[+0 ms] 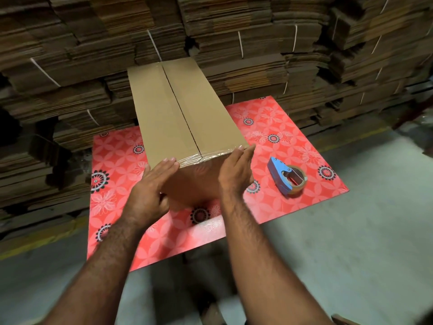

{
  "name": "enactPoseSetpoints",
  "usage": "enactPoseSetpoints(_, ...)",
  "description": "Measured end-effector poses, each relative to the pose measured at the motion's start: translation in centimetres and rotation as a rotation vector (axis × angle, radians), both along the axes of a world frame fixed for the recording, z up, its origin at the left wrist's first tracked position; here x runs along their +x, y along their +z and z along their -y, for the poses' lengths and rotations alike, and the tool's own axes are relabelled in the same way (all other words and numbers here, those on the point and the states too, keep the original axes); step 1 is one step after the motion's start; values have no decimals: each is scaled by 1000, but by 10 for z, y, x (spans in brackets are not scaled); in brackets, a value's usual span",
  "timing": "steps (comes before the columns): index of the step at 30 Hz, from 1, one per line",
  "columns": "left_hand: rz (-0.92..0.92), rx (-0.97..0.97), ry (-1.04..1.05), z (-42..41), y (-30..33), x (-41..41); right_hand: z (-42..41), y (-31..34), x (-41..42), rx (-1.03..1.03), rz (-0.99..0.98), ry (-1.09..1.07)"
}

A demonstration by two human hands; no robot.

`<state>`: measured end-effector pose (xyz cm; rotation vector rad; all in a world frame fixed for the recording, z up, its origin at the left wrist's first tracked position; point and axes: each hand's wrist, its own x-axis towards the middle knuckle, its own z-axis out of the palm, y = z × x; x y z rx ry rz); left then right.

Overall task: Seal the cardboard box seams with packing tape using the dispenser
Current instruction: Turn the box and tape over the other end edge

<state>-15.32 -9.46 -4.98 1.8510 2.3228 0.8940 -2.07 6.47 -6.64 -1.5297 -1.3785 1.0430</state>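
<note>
You had both hands spread flat, left hand (156, 184) and right hand (235, 171), pressing tape at the cardboard box (182, 113) near edge (table centre), so next reach the dispenser (287, 178) at three o'clock.

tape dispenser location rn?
In the head view, the blue tape dispenser lies on the red floral mat, right of the cardboard box and just beyond the right hand, untouched.

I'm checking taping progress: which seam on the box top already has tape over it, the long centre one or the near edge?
The near edge seam, between both hands, carries shiny clear tape. The long centre seam on the cardboard box shows as a bare dark gap.
</note>
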Motion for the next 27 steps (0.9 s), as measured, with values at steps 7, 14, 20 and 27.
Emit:
enactPoseSetpoints(7,19,-22,-11,0,0,-3,-25,17,33,47,214,30)
enactPoseSetpoints(14,24,-27,-12,2,4,-1,1,-11,42,731,750,323)
enactPoseSetpoints(20,3,-23,-10,2,0,-1,32,-5,24,954,699,646)
enactPoseSetpoints(27,-22,31,-7,1,-3,-1,-38,6,72,972,866,639)
